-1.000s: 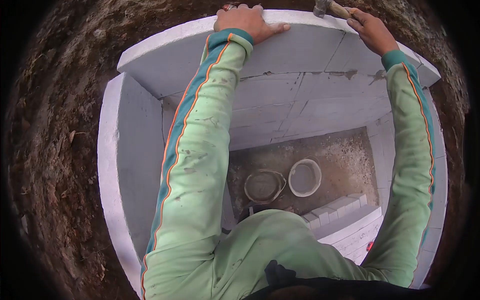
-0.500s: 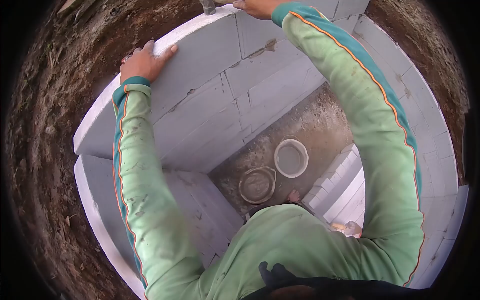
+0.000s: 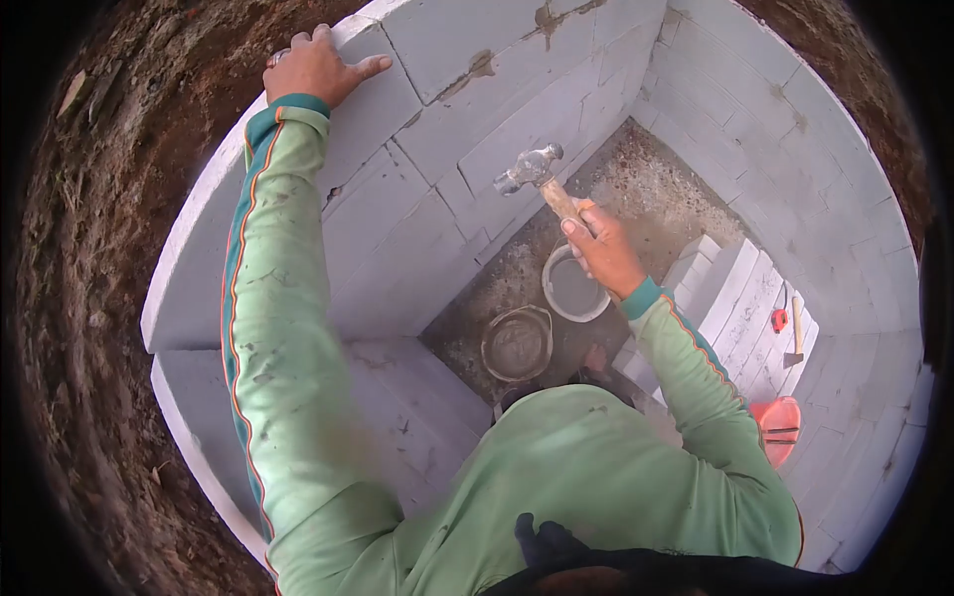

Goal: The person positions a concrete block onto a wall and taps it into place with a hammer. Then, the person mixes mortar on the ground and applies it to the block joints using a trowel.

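"Silver-headed hammer with a pale wooden handle: where is it?"

"At one o'clock from the view's centre, the right hand wrapped firmly round its handle."

"And the left hand?"

"At eleven o'clock, spread over the top edge of the whitish-grey block wall, thumb outstretched."

At eleven o'clock the left hand rests on the block wall; at two, the right hand grips a hammer
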### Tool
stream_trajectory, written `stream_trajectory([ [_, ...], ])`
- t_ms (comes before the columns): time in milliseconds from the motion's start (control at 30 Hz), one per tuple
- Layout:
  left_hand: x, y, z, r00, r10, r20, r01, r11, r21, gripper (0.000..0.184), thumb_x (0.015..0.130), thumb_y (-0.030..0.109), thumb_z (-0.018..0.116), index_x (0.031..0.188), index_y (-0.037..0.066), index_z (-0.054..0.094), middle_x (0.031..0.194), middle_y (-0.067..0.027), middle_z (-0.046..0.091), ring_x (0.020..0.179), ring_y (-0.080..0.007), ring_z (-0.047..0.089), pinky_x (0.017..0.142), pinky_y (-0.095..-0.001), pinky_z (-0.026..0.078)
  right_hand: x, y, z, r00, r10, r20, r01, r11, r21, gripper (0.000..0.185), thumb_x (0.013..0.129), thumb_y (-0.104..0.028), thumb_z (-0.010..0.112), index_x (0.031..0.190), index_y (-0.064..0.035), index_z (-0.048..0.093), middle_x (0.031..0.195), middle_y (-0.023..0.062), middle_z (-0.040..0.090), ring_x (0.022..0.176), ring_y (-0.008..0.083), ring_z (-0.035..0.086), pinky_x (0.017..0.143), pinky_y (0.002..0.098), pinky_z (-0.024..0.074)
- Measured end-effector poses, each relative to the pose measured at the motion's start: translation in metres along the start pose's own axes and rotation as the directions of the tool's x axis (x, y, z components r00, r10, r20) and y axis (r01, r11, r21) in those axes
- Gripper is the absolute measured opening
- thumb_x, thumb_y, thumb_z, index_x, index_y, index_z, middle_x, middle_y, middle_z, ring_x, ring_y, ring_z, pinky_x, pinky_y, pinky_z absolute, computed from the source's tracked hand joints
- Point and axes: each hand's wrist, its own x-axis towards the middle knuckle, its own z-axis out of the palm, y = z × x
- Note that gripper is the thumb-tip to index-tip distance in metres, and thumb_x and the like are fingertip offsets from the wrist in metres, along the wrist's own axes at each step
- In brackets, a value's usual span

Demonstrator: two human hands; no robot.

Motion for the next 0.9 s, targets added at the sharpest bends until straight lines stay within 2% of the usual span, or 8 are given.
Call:
stream_trajectory([
  [133, 0.047, 0.022, 0.005, 0.995, -0.068, 0.071, 0.063, 0.995, 0.075, 0.091, 0.075, 0.078, 0.072, 0.135, 0.009, 0.062, 0.13, -0.0167, 0.069, 0.119, -0.0394, 0.067, 0.101, -0.0529, 0.053, -0.093, 0.149, -0.042, 0.974, 0.192, -0.124, -0.21, 0.966, -0.15, 0.037, 0.101, -0.029, 0.064, 0.129, -0.0055, 0.063, 0.08, 0.0046, 0.063, 0.07, 0.0132, 0.06, 0.068, 0.033, 0.0493],
  [267, 0.057, 0.03, 0.022, 0.992, 0.012, 0.127, -0.023, 0.996, 0.09, 0.088, 0.078, 0.08, 0.068, 0.13, 0.009, 0.065, 0.129, -0.0162, 0.071, 0.118, -0.0374, 0.068, 0.103, -0.055, 0.05, -0.208, 0.204, -0.093, 0.871, 0.384, -0.306, -0.469, 0.837, -0.282, 0.038, 0.1, -0.03, 0.063, 0.128, -0.0042, 0.061, 0.088, 0.0185, 0.069, 0.08, 0.0329, 0.068, 0.076, 0.0422, 0.0519],
  [367, 0.069, 0.015, 0.045, 1.0, 0.026, 0.013, -0.028, 0.976, 0.216, 0.116, 0.072, 0.089, 0.064, 0.155, 0.01, 0.045, 0.145, -0.0187, 0.06, 0.134, -0.0354, 0.058, 0.11, -0.0523, 0.044, -0.257, 0.244, -0.112, 0.787, 0.459, -0.412, -0.586, 0.764, -0.27, 0.041, 0.098, -0.031, 0.064, 0.126, -0.0023, 0.058, 0.098, 0.0317, 0.068, 0.099, 0.0524, 0.064, 0.084, 0.0523, 0.0503],
  [467, 0.062, 0.033, 0.046, 0.957, 0.238, -0.165, -0.209, 0.962, 0.173, 0.117, 0.072, 0.082, 0.069, 0.158, 0.01, 0.039, 0.148, -0.0232, 0.054, 0.138, -0.0373, 0.053, 0.11, -0.0519, 0.044, -0.285, 0.257, -0.122, 0.751, 0.495, -0.438, -0.639, 0.713, -0.289, 0.041, 0.098, -0.031, 0.064, 0.127, -0.0016, 0.06, 0.092, 0.0285, 0.069, 0.089, 0.0446, 0.069, 0.078, 0.0486, 0.0514],
  [567, 0.049, 0.052, 0.061, 0.76, 0.464, -0.455, -0.484, 0.871, 0.078, 0.112, 0.074, 0.07, 0.079, 0.158, 0.008, 0.037, 0.149, -0.0283, 0.047, 0.139, -0.0411, 0.049, 0.108, -0.0523, 0.046, -0.3, 0.268, -0.13, 0.597, 0.654, -0.465, -0.734, 0.679, 0.013, 0.04, 0.099, -0.026, 0.063, 0.131, -0.0031, 0.062, 0.082, 0.0167, 0.068, 0.071, 0.0276, 0.067, 0.066, 0.0395, 0.0506],
  [667, 0.009, 0.077, 0.064, 0.653, 0.476, -0.588, -0.558, 0.828, 0.05, 0.111, 0.075, 0.063, 0.085, 0.159, 0.008, 0.035, 0.152, -0.0294, 0.041, 0.139, -0.0431, 0.048, 0.106, -0.0542, 0.047, -0.3, 0.277, -0.14, 0.475, 0.645, -0.599, -0.534, 0.752, 0.387, 0.04, 0.098, -0.02, 0.064, 0.135, -0.004, 0.063, 0.076, 0.0029, 0.06, 0.063, 0.0116, 0.055, 0.057, 0.0293, 0.0451],
  [800, -0.184, 0.193, 0.106, 0.883, 0.339, -0.324, -0.454, 0.791, -0.411, 0.111, 0.078, 0.066, 0.08, 0.16, 0.007, 0.034, 0.157, -0.0285, 0.038, 0.14, -0.0438, 0.047, 0.108, -0.0545, 0.043, -0.275, 0.276, -0.179, 0.329, 0.48, -0.813, -0.459, 0.834, 0.306, 0.048, 0.093, -0.009, 0.063, 0.141, -0.0017, 0.06, 0.082, 0.0009, 0.056, 0.063, 0.0075, 0.052, 0.055, 0.0258, 0.046],
  [900, -0.349, 0.242, 0.192, 0.822, 0.452, 0.347, -0.094, 0.708, -0.7, 0.11, 0.08, 0.067, 0.076, 0.16, 0.005, 0.032, 0.158, -0.0299, 0.037, 0.142, -0.045, 0.044, 0.112, -0.0531, 0.04, -0.266, 0.348, -0.237, 0.268, 0.275, -0.923, -0.6, 0.797, 0.064, 0.059, 0.087, -0.006, 0.061, 0.145, 0.0009, 0.055, 0.087, 0.0133, 0.065, 0.069, 0.027, 0.064, 0.068, 0.0396, 0.0537],
])
